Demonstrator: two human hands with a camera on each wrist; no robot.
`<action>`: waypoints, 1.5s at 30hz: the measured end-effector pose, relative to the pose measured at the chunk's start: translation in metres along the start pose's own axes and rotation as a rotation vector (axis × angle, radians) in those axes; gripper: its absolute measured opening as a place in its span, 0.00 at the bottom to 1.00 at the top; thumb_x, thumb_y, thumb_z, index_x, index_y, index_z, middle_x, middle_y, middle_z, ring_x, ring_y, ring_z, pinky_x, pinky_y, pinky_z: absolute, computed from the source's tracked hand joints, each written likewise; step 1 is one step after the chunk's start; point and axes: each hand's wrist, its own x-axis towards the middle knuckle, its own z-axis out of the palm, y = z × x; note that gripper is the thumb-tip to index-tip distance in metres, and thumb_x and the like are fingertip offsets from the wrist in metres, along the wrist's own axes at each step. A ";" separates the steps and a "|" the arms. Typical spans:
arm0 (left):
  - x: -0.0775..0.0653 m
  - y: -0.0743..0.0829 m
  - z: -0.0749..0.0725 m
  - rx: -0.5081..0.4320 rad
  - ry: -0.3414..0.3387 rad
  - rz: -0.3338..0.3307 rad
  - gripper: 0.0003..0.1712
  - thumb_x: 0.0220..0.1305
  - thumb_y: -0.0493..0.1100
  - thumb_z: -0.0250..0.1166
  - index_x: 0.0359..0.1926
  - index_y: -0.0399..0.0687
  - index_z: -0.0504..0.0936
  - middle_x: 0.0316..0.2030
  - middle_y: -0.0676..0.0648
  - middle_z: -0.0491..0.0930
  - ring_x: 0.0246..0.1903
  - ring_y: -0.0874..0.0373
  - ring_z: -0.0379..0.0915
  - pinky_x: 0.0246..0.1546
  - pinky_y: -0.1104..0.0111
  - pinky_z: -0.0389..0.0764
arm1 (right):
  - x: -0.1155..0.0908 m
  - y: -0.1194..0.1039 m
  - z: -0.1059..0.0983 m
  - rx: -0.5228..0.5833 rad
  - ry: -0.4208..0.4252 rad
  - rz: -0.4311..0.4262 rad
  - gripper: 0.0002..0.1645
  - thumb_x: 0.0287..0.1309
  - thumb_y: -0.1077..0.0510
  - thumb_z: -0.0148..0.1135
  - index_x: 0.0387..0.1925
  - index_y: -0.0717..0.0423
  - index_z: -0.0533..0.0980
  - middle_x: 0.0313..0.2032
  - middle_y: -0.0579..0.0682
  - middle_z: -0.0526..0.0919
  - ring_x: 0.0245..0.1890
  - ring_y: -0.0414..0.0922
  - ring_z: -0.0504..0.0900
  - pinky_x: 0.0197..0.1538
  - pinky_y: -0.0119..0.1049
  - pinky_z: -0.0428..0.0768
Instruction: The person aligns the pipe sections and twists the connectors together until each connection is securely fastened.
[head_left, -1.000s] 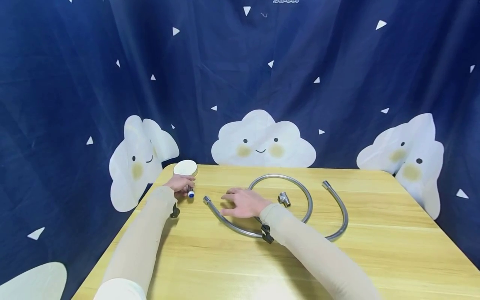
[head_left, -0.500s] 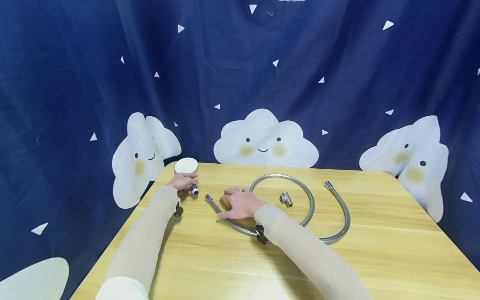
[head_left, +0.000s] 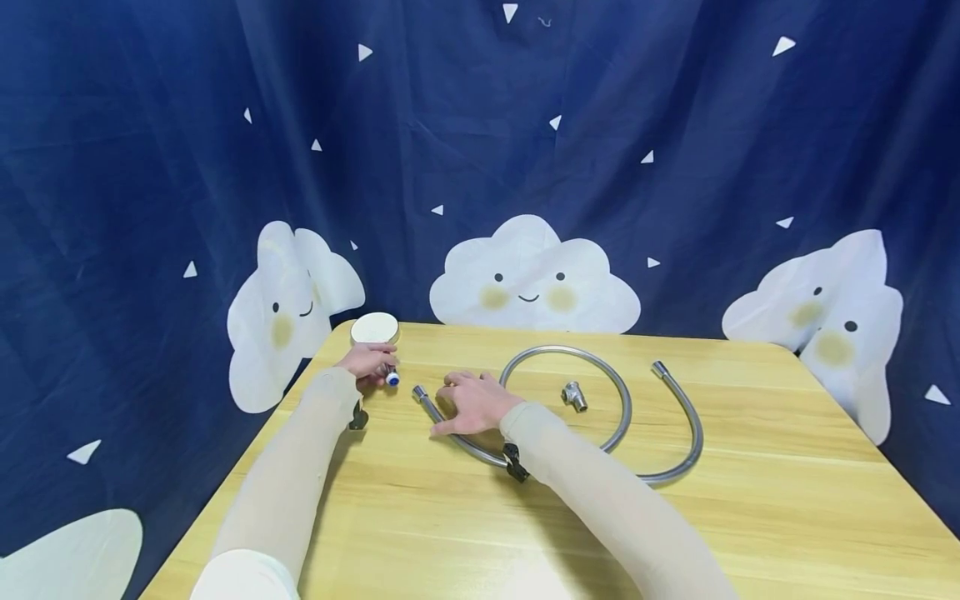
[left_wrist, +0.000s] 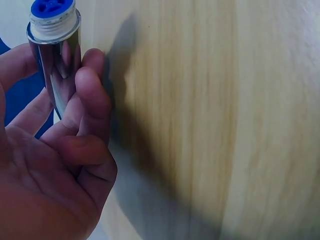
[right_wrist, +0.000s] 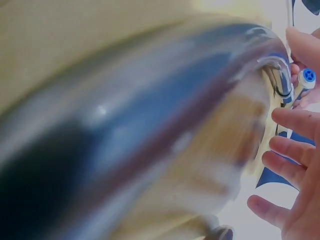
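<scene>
Chrome shower head with round white face (head_left: 374,327), one, left of one looped grey metal hose (head_left: 628,407); long axis front-to-back, blue-centred threaded end toward person. Left hand (head_left: 367,361) grips handle, fingers curled. Right hand (head_left: 474,404) over hose, fingers spread, nothing gripped. One silver T-shaped fitting (head_left: 574,397) inside hose loop.

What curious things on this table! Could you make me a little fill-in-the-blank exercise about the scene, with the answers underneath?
1. The left hand holds the shower head by its ____.
2. The small metal fitting lies ____, not outside, the loop of the hose.
3. The smiling shapes on the curtain are white ____.

Missing words: handle; inside; clouds.
</scene>
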 end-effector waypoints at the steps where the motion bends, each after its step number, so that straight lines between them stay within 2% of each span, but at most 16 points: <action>1: 0.000 0.000 0.000 -0.001 0.000 -0.001 0.35 0.65 0.45 0.65 0.71 0.44 0.70 0.26 0.52 0.83 0.14 0.64 0.77 0.18 0.74 0.72 | 0.000 0.000 0.000 -0.005 -0.003 -0.002 0.49 0.54 0.17 0.52 0.69 0.39 0.72 0.72 0.47 0.67 0.73 0.48 0.63 0.70 0.58 0.63; 8: -0.005 0.003 0.000 -0.029 -0.008 -0.001 0.36 0.63 0.46 0.66 0.71 0.44 0.70 0.20 0.54 0.81 0.14 0.64 0.76 0.17 0.75 0.69 | 0.001 -0.002 -0.001 -0.017 -0.006 0.000 0.43 0.57 0.24 0.58 0.68 0.41 0.73 0.68 0.45 0.71 0.69 0.45 0.66 0.68 0.57 0.67; 14: -0.002 0.001 -0.003 -0.034 -0.017 0.011 0.37 0.63 0.47 0.65 0.71 0.42 0.69 0.19 0.54 0.81 0.15 0.64 0.77 0.16 0.74 0.68 | 0.003 -0.005 -0.002 -0.016 -0.024 0.007 0.41 0.59 0.28 0.60 0.68 0.42 0.73 0.67 0.43 0.71 0.69 0.43 0.65 0.68 0.54 0.66; 17: -0.001 0.001 -0.002 -0.035 -0.003 -0.003 0.36 0.63 0.47 0.66 0.71 0.44 0.70 0.20 0.55 0.81 0.15 0.65 0.76 0.16 0.74 0.68 | 0.004 -0.006 -0.001 -0.013 -0.028 0.011 0.40 0.60 0.29 0.60 0.68 0.42 0.73 0.67 0.43 0.70 0.70 0.43 0.65 0.69 0.54 0.65; 23: -0.001 0.000 0.001 -0.135 0.024 -0.016 0.36 0.65 0.45 0.67 0.72 0.44 0.69 0.22 0.58 0.81 0.13 0.67 0.72 0.17 0.76 0.71 | 0.004 -0.009 -0.003 0.000 -0.029 0.005 0.38 0.63 0.33 0.60 0.68 0.46 0.72 0.67 0.45 0.71 0.69 0.44 0.65 0.69 0.54 0.65; 34: -0.006 0.001 0.004 -0.177 0.065 -0.006 0.37 0.65 0.48 0.68 0.72 0.45 0.69 0.18 0.60 0.78 0.13 0.68 0.71 0.15 0.75 0.66 | 0.003 -0.012 -0.005 -0.002 -0.055 0.003 0.33 0.67 0.40 0.59 0.69 0.47 0.73 0.67 0.46 0.70 0.68 0.45 0.66 0.67 0.55 0.66; 39: -0.008 0.001 0.005 -0.165 0.074 -0.012 0.36 0.66 0.49 0.66 0.72 0.46 0.68 0.16 0.61 0.76 0.14 0.68 0.70 0.16 0.74 0.65 | 0.002 -0.013 -0.004 0.055 -0.049 0.018 0.32 0.65 0.41 0.62 0.68 0.46 0.73 0.65 0.45 0.72 0.66 0.44 0.67 0.67 0.54 0.67; 45: -0.007 0.000 0.005 -0.180 0.085 -0.019 0.36 0.67 0.50 0.66 0.73 0.49 0.69 0.18 0.62 0.78 0.14 0.68 0.69 0.17 0.74 0.65 | -0.001 -0.015 -0.006 0.148 -0.017 0.015 0.31 0.61 0.45 0.66 0.65 0.47 0.76 0.60 0.45 0.75 0.63 0.45 0.69 0.67 0.56 0.66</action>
